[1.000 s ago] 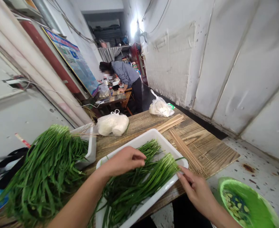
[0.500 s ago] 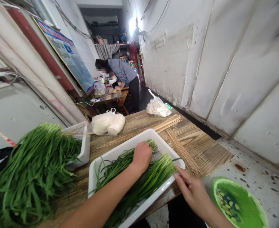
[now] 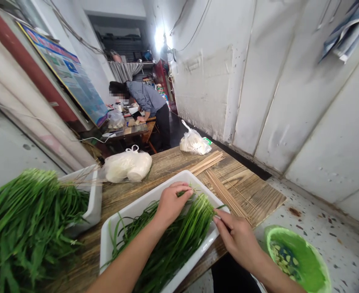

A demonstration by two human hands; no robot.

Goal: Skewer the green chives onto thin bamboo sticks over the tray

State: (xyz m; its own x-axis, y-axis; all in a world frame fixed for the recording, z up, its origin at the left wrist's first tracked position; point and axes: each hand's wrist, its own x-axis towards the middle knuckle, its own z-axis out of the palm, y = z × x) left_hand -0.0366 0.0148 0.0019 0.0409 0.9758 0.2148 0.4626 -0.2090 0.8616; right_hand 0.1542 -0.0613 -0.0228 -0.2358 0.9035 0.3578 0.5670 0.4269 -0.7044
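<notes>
**A:** Anyone else looking at the chives (image 3: 179, 236) in the white tray (image 3: 127, 209), bottom middle of the frame? How do we reckon they handle?

**B:** Light and floppy, we'd say. They're long, thin, soft blades that bruise easily if we squeeze. Maybe a bit slick if they're wet, but we can't tell that from here. One blade on its own droops, while a bunch held together is a lot firmer.

**A:** So where do we grab them?

**B:** Near the cut ends, where they line up at the tray's right end. That's where the left hand (image 3: 170, 203) is. Its fingers are curled down over the bunch, with the thumb and fingertips pinched on a few stalks by the far rim. The right hand (image 3: 239, 238) is loose, fingers out flat, tips just touching the ends at the tray's right rim. It isn't gripping anything.

**A:** What's around it?

**B:** Skewers (image 3: 225, 195) are fanned out on the counter (image 3: 259, 197) just right of the tray. A green bowl (image 3: 301, 260) with pale bits in it sits lower right, off the counter. There's a big pile (image 3: 23, 224) of more greens lower left, lying against a second tray (image 3: 91, 199). A white bag (image 3: 127, 165) sits further back. A person (image 3: 145, 99) is bent over another table in the upper middle, well apart from us.
</notes>
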